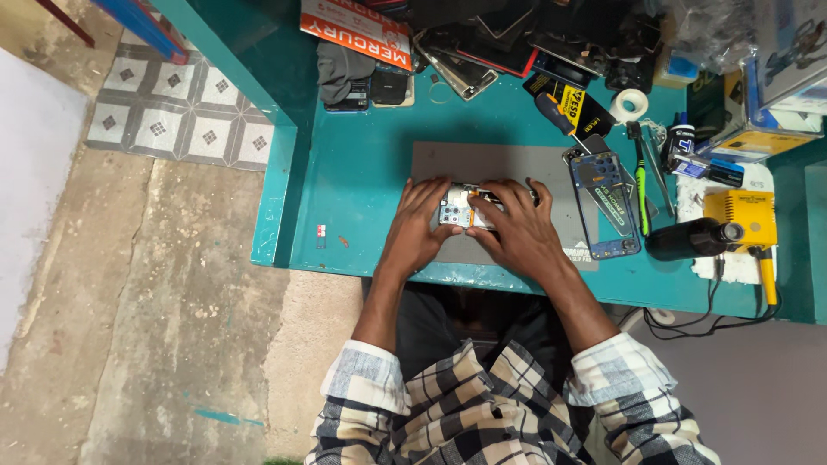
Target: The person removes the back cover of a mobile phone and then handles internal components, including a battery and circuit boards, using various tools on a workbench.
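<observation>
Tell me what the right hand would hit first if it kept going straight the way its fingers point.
The right hand points up-left across the grey mat. It already touches the opened phone; beyond that, probably the left hand's fingertips, though depth is unclear.

Both hands, the left hand (pixel 419 226) and the right hand (pixel 515 226), meet on an opened phone (pixel 463 208) lying on a work mat (pixel 482 164) on the table (pixel 362 172). Right of the hands a phone frame (pixel 606 207) lies, with a soldering station (pixel 739 217) farther right. Beyond the hands sit a screwdriver (pixel 556 114), a tape roll (pixel 629 104) and stacked phones (pixel 482 52).
</observation>
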